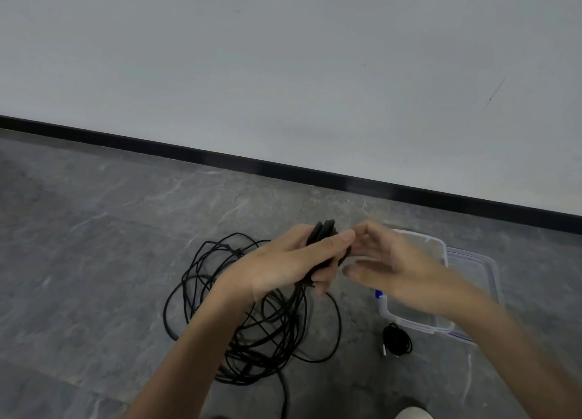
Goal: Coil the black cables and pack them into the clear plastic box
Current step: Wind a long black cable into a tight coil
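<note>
My left hand (293,261) grips a bundle of looped black cable (324,233), thumb over the top, with the loops sticking up past my fingers. From that bundle, strands run down into a loose tangle of black cable (252,324) on the grey floor. My right hand (393,267) is blurred, fingers stretched out, just right of the bundle; whether it touches the cable I cannot tell. The clear plastic box (419,324) stands on the floor behind my right hand. A small coiled black cable (397,340) lies on the floor in front of the box.
The box's clear lid with blue edging (485,261) lies under or behind the box on the right. A black skirting board (283,166) and a pale wall close off the far side. A white shoe tip (412,414) shows at the bottom edge.
</note>
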